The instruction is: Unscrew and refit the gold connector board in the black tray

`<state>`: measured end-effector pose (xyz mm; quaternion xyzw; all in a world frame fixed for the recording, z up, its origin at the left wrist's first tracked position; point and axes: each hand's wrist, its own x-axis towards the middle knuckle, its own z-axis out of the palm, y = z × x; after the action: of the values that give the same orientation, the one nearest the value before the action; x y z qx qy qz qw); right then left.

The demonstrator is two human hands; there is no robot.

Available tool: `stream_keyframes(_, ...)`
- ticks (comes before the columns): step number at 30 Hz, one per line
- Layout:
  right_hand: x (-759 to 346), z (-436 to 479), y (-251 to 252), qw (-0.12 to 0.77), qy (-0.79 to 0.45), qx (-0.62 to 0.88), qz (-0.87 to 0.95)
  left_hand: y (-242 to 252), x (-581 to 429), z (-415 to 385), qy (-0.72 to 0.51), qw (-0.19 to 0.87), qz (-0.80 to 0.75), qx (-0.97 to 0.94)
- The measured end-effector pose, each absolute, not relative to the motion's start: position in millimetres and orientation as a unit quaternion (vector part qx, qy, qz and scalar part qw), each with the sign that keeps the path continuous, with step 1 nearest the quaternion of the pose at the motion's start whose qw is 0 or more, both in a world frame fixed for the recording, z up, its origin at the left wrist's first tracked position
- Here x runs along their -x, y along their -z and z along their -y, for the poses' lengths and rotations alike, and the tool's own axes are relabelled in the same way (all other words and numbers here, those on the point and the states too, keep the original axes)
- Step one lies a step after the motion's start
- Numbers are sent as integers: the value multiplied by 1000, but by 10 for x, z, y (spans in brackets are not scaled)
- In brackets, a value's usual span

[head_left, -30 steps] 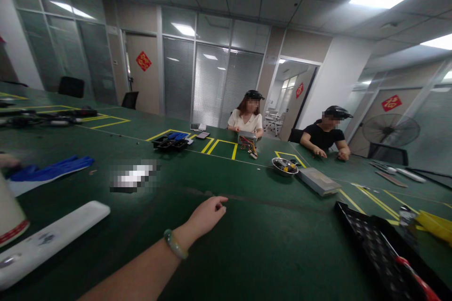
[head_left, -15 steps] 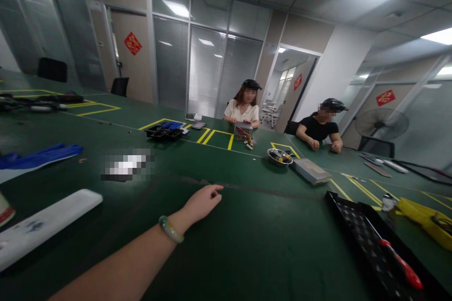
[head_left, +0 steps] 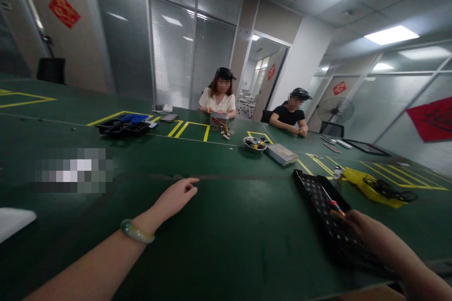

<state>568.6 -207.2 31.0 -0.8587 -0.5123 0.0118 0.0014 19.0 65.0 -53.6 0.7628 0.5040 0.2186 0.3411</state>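
My left hand (head_left: 178, 195), with a green bangle on the wrist, lies on the green table (head_left: 226, 244). Its index finger points forward, the other fingers bend loosely, and nothing is in it. On the right, my right hand (head_left: 362, 223) reaches over a long black plastic tray (head_left: 318, 207) with a pattern of holes. Its fingers are closed around the red handle of a screwdriver (head_left: 334, 204), whose thin metal shaft points away from me inside the tray. The hand hides most of the handle.
A metal bowl (head_left: 254, 145) of small parts and a grey box (head_left: 281, 154) stand beyond the tray. A yellow bag (head_left: 370, 188) with black cables lies right. Far left sits a black tray (head_left: 123, 127) with blue gloves. Two people sit across the table.
My view has turned to the right. My right hand has come in and closed on the screwdriver in the tray. My left hand stays on the table in much the same pose.
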Motion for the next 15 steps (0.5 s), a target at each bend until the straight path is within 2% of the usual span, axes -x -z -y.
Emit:
stream_keyframes(3,-5679,1877,-258,-1,16,870,493,572,-162,-685,-203,352,-508,-760)
stream_keyframes(7,-5874,1824,-175,0,73,924,374,616,-143,-733,-199,353,-496,-768)
stream_keyframes(15,-6385,1759,-34,-15,-53,956,289,547,-162,-677,-195,353,-494,-771)
